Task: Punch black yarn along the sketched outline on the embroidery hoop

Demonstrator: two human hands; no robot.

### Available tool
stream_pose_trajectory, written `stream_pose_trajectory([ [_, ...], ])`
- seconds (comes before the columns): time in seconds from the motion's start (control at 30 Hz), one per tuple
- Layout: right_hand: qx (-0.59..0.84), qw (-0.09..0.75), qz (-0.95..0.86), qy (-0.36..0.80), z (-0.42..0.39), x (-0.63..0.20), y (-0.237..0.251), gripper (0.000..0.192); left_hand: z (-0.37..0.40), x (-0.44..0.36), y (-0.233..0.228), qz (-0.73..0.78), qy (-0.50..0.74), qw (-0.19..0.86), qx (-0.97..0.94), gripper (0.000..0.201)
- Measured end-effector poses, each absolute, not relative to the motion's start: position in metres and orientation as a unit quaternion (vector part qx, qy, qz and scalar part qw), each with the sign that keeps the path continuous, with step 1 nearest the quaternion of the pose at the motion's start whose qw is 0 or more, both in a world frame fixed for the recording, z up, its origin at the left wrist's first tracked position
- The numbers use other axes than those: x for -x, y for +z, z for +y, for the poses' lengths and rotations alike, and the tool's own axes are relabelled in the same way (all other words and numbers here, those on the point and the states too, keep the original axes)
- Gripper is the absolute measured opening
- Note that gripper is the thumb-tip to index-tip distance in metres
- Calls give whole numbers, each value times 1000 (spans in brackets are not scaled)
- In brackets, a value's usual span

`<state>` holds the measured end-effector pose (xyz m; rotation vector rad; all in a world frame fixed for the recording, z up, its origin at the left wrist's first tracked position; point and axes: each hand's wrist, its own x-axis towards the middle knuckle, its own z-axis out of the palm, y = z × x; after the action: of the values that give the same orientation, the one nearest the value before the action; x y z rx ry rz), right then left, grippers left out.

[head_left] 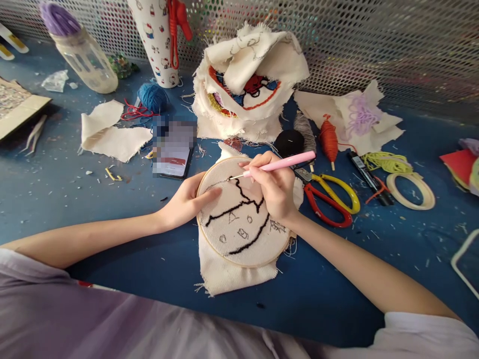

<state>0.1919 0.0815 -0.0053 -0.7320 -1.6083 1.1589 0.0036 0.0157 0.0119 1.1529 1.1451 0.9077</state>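
Observation:
White cloth [235, 227] is stretched in a round wooden embroidery hoop [239, 266], its frayed edge hanging below. Black yarn lines and a drawn pencil-like outline mark the cloth. My left hand [187, 199] grips the hoop's left edge, thumb lying on the cloth, fingers hidden beneath. Held like a pen in my right hand [275, 187] is a punch needle with a pink handle [295, 160]. Its metal tip touches the cloth near the upper end of a black yarn line. The heel of my right hand rests on the hoop's right side.
Behind the hoop lie a phone [174, 149], stacked embroidered cloths [243, 99] and a black yarn ball [290, 143]. Scissors [333, 199], a marker [370, 179] and a tape roll [410, 191] are at right. A bottle [84, 60] and a tall cup [155, 45] stand at the back.

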Motion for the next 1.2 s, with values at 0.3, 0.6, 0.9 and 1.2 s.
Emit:
stream_pose_trajectory([
  [0.3,299,477,-692,452,79,-191,-2,11,15,-4,13,496,390,598,-493,31],
  [0.6,221,369,-862,267,74,-182,2,7,14,-3,11,490,398,578,-517,32],
  [0.9,296,472,-681,475,78,-191,-2,8,16,-4,12,490,391,603,-493,32],
  [1.2,278,473,-683,483,79,-191,-4,7,16,-4,12,484,391,606,-496,32],
])
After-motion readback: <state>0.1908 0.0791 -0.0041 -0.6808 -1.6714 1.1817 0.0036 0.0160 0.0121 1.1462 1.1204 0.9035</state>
